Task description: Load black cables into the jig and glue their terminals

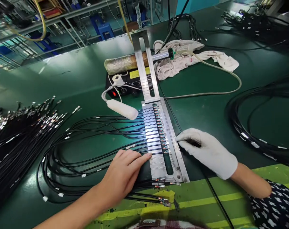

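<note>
A long metal jig [180, 157] lies on the green bench with several thin black cables [92, 127] clamped side by side across its slot. My bare left hand [124, 173] rests on the cables just left of the jig, fingers stretched flat, fingertips touching the jig's near left edge. My right hand [207, 151], in a white glove, lies on the jig's right rail with its fingers curled toward the slot; whether it holds anything is hidden. A small white lamp [122, 109] shines on the cable ends.
A large bundle of black cables [17, 127] lies at far left, another coil [258, 127] at right. Behind the jig stand a black control box [125, 87], a soldering iron [162, 56] on a white rag [182, 58], and a wrapped roll [120, 63].
</note>
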{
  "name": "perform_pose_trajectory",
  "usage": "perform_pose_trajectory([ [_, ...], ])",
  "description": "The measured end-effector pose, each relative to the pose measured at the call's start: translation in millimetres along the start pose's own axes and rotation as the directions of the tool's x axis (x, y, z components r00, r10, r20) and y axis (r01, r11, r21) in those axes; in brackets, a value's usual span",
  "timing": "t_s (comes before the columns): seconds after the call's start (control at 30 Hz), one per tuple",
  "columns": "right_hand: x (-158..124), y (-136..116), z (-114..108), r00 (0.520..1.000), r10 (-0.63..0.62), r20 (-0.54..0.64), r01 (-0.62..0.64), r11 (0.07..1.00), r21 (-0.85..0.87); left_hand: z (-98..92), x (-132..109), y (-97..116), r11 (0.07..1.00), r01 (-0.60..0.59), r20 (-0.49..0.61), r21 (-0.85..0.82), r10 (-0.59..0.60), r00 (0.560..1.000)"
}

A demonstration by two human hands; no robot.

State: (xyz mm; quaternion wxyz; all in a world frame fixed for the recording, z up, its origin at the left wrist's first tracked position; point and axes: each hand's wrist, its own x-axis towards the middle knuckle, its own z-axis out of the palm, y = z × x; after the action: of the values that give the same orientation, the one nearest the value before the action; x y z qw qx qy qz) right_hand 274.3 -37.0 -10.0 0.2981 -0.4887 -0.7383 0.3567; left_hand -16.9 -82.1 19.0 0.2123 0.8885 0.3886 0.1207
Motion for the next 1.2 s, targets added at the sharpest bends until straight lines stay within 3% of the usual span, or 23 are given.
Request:
perform_pose_trajectory([
  [0.1,-1.9,1.6,1.5,0.999,-0.035,-0.016,0.035,0.999,-0.027,-4.4,-10.3,16.9,0.956,0.172,0.112,-0.237,-0.149,0.983],
  [0.2,-2.4,2.7,2.8,0.999,-0.037,-0.03,0.035,0.998,-0.05,-1.6,-17.7,24.3,0.867,0.339,0.22,-0.365,-0.273,0.936],
  [0.33,-1.3,1.3,2.7,0.997,-0.062,-0.035,0.059,0.996,-0.071,-0.4,-19.9,24.2,0.836,0.381,0.177,-0.394,-0.337,0.925],
  [0.53,0.0,-0.8,1.5,0.998,-0.059,-0.025,0.057,0.996,-0.064,-5.3,-15.7,21.6,0.908,0.201,0.098,-0.368,-0.178,0.979],
  [0.67,0.0,1.7,1.5,0.999,-0.045,-0.01,0.044,0.997,-0.06,6.3,11.4,8.8,1.0,-0.019,-0.088,0.021,0.021,0.996],
  [0.8,0.4,3.6,1.2,0.998,-0.065,-0.012,0.065,0.996,-0.054,16.5,45.9,3.8,0.892,-0.241,0.005,0.382,0.259,0.966],
  [0.9,0.9,3.8,0.7,0.998,-0.059,-0.01,0.059,0.997,-0.041,14.0,59.5,6.6,0.798,-0.328,0.06,0.506,0.347,0.936],
  [1.0,1.0,4.0,-0.1,0.999,-0.051,-0.004,0.051,0.998,-0.023,8.1,55.2,7.1,0.767,-0.324,0.031,0.554,0.37,0.929],
  [1.1,0.4,4.2,-0.5,0.999,-0.037,0.006,0.037,0.999,-0.011,3.6,33.1,6.7,0.908,-0.198,-0.035,0.369,0.226,0.973],
  [1.2,-0.4,3.8,-0.3,0.999,-0.034,0.007,0.034,0.999,-0.009,0.9,5.6,11.3,1.0,0.028,0.055,-0.011,-0.028,0.998],
])
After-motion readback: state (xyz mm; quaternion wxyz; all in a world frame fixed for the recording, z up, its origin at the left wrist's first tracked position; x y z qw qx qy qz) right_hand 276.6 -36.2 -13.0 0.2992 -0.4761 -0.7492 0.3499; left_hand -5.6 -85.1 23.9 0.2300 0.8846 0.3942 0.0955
